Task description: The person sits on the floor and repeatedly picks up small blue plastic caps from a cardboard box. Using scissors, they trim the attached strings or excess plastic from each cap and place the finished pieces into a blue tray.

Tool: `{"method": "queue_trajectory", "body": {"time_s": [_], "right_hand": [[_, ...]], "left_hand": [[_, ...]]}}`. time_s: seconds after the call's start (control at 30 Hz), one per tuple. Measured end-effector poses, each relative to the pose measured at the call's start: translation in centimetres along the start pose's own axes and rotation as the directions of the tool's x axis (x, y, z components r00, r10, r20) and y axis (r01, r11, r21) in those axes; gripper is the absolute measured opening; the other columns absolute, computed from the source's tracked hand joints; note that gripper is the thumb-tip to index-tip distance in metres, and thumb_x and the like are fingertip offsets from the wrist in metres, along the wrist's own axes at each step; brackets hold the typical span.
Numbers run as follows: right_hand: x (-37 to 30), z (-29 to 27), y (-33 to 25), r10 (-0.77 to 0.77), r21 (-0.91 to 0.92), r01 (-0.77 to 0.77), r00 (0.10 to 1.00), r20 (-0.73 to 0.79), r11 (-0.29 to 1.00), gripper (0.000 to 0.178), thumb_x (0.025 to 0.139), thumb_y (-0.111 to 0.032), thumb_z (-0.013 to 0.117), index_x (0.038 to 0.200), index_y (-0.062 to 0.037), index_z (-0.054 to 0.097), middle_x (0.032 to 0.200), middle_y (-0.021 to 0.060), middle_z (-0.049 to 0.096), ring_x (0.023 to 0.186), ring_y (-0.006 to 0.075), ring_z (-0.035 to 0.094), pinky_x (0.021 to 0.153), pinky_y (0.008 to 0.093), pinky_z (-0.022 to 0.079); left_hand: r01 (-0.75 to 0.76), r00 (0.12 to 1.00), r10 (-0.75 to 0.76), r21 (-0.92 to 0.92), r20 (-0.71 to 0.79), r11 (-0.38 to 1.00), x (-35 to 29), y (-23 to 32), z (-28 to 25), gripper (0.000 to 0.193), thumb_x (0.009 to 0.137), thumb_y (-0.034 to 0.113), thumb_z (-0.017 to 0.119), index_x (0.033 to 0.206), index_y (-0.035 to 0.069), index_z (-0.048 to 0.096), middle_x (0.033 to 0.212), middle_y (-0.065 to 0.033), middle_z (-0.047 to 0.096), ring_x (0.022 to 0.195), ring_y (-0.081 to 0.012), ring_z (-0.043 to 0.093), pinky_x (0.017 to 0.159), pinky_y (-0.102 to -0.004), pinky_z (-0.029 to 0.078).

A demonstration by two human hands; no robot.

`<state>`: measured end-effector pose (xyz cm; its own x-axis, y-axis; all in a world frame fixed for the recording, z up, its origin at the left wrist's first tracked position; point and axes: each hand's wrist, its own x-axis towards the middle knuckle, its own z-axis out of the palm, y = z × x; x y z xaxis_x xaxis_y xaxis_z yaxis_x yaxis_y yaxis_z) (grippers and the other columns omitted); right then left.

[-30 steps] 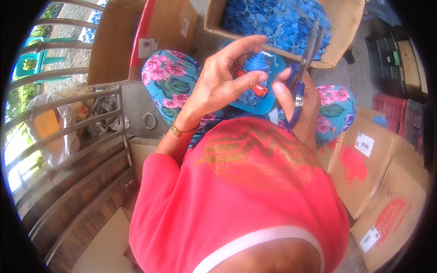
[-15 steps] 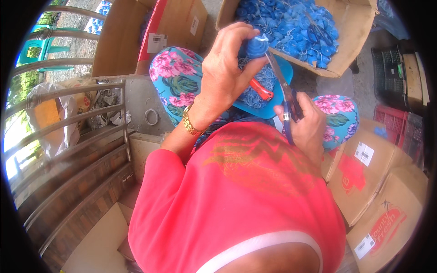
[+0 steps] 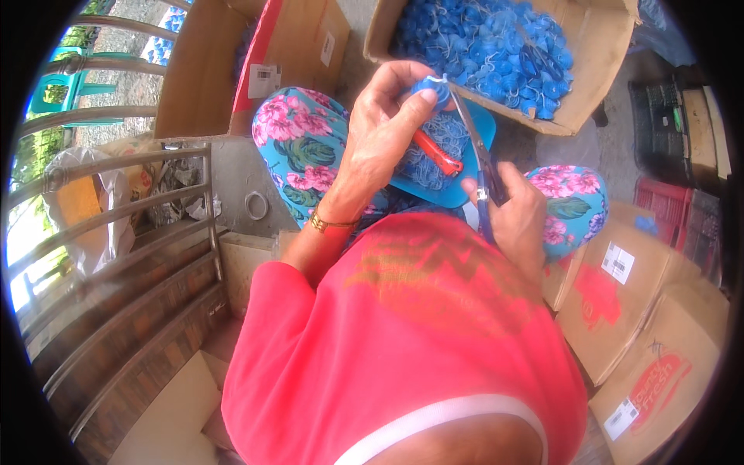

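My left hand (image 3: pixel 380 128) pinches a small round blue piece (image 3: pixel 432 90) with a white string at its top, thumb across its side. In my right hand (image 3: pixel 518 217) is a pair of scissors (image 3: pixel 478 143) with dark blue handles. The blade tips reach up beside the blue piece, near its string; I cannot tell whether they touch it. Below my hands, between my knees, lies a blue tray (image 3: pixel 483 124) filled with tangled pale blue string scraps (image 3: pixel 449 132). A red box cutter (image 3: pixel 439 154) rests on the scraps, partly behind my left hand.
Ahead stands an open carton (image 3: pixel 601 58) heaped with similar blue pieces (image 3: pixel 473 46), another pair of scissors (image 3: pixel 535 58) among them. A tall carton (image 3: pixel 298 54) is at the far left. Metal railing (image 3: pixel 116 163) runs along the left; closed cartons (image 3: pixel 612 310) and crates (image 3: pixel 665 203) line the right.
My left hand has come lower and nearer with the blue piece, its thumb now across it. The scissors have shifted slightly left and down.
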<state>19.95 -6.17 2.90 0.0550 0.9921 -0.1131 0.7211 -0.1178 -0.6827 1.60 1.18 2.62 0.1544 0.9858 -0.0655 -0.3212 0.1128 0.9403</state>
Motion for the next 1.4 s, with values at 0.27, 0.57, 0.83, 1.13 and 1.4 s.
{"method": "queue_trajectory", "body": {"time_s": [0.27,0.57,0.83,1.13,1.4], "right_hand": [[0.1,-0.2,-0.7,0.007,0.048,-0.007,1.0,0.001,0.999,0.039,0.073,-0.035,0.079,0.079,-0.0028,0.057,0.063,0.0106,0.055,0.057,0.0285,0.056,0.053,0.04,0.041],[-0.2,-0.4,-0.9,0.038,0.149,-0.042,0.999,0.026,0.988,0.037,0.076,-0.029,0.077,0.075,-0.0002,0.055,0.063,0.0149,0.058,0.054,0.0283,0.056,0.051,0.0382,0.041],[-0.6,-0.2,0.4,0.155,0.239,-0.183,0.979,0.131,0.954,0.038,0.077,-0.028,0.078,0.072,0.0003,0.053,0.061,0.0165,0.055,0.053,0.0253,0.052,0.052,0.0381,0.04],[-1.1,-0.1,1.0,0.116,0.212,-0.145,0.982,0.147,0.966,0.04,0.075,-0.032,0.078,0.074,0.0002,0.053,0.064,0.0158,0.055,0.058,0.0301,0.055,0.056,0.0411,0.041],[-1.6,-0.1,1.5,0.036,0.328,-0.131,0.959,0.28,0.935,0.045,0.075,-0.038,0.077,0.084,0.002,0.057,0.071,0.0177,0.059,0.061,0.0265,0.057,0.057,0.0377,0.043]], "left_hand": [[-0.151,0.988,0.149,-0.043,-0.039,0.988,0.1,-0.3,1.0,0.027,0.087,-0.003,0.06,0.112,-0.003,0.047,0.111,-0.0119,0.058,0.107,-0.019,0.059,0.093,-0.0283,0.047],[-0.141,0.988,0.148,-0.121,0.05,0.983,0.2,-1.2,0.8,0.028,0.084,-0.009,0.062,0.107,-0.001,0.048,0.113,-0.0125,0.057,0.109,-0.0184,0.057,0.093,-0.0287,0.047],[0.157,0.985,-0.165,-0.118,-0.056,0.98,1.0,-1.9,-0.4,0.01,0.091,0.007,0.057,0.099,0.003,0.051,0.102,-0.0101,0.06,0.093,-0.0188,0.061,0.092,-0.0361,0.053],[0.41,0.911,-0.409,0.014,-0.043,0.912,1.2,-4.1,-2.2,0.024,0.095,0.021,0.048,0.109,0.003,0.053,0.086,-0.0068,0.058,0.07,-0.0129,0.052,0.078,-0.036,0.054],[0.404,0.905,-0.305,-0.375,0.296,0.834,1.1,-0.5,-1.6,0.041,0.096,0.024,0.041,0.121,-0.007,0.053,0.099,-0.0138,0.06,0.061,-0.0138,0.049,0.088,-0.0446,0.052]]}}
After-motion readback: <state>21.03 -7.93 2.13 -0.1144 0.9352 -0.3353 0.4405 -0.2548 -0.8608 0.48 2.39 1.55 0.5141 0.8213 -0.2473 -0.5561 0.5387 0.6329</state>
